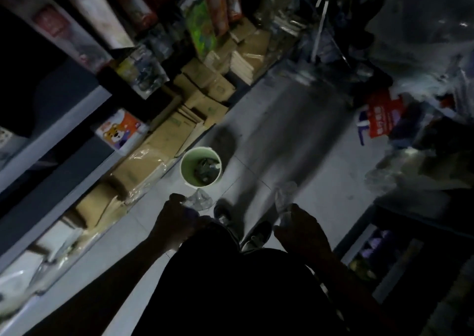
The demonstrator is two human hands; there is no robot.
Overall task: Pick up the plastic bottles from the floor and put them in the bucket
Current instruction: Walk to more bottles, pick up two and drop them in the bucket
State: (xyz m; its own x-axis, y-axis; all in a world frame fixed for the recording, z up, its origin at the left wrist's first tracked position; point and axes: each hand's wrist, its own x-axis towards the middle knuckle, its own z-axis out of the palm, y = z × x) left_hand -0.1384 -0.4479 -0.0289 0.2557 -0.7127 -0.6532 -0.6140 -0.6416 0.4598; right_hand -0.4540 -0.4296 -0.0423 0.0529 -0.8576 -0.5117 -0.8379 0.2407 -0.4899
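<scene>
Dim light is falling on a narrow aisle of pale floor tiles (302,135), with cardboard boxes (164,140) stacked along the shelving on your left and plastic bags piled on the right. You are standing over the green bucket (187,175), which is sitting upright on the floor just ahead of your shoes and already holding some dark, crumpled things I cannot make out. Your left hand (177,215) is grasping a clear plastic bottle (201,199), its body poking out past the grip toward the bucket, just short of the rim. Your right hand (298,222) is clenched round a second clear bottle (284,194), whose long axis is running roughly upright and away from you, off to the right of the bucket. Both bottles are looking empty and crinkled, so they are likely light, thin-walled and easy to crush; holding them round the middle or neck should be enough, though the slick plastic may be slipping if you loosen early. Which ends are carrying caps is too blurred to tell.
</scene>
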